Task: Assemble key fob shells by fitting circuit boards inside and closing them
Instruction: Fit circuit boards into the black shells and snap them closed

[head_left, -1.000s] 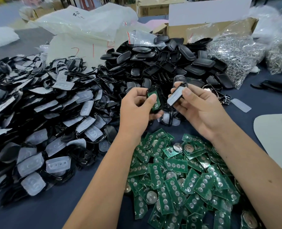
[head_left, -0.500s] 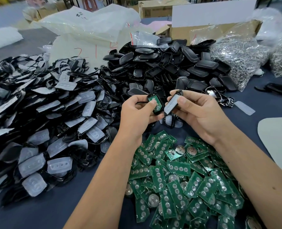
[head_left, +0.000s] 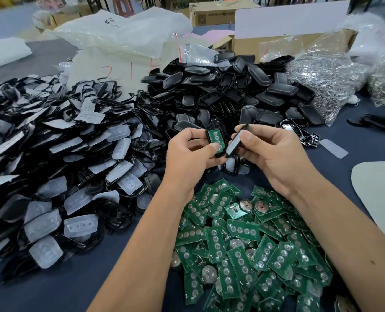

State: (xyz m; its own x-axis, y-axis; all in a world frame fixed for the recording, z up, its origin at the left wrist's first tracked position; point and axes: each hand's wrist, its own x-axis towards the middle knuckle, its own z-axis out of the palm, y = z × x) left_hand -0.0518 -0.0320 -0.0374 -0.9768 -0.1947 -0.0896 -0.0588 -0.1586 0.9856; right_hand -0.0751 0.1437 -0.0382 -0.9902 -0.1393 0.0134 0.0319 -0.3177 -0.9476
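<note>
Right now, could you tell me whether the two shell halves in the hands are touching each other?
Cannot tell. In the head view, the cover half and the board-loaded half meet at their lower edges, without a plain gap or contact.

circuit boards nearest, shell heap behind, pad-covered frames left

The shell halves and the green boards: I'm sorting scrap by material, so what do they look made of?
Shell halves: apparently moulded black plastic, satin with soft highlights and ribbed edges. Green boards: likely fibreglass circuit board, glossy green coating with round silvery metal contact pads; some carry what look like metal coin cells.
</note>
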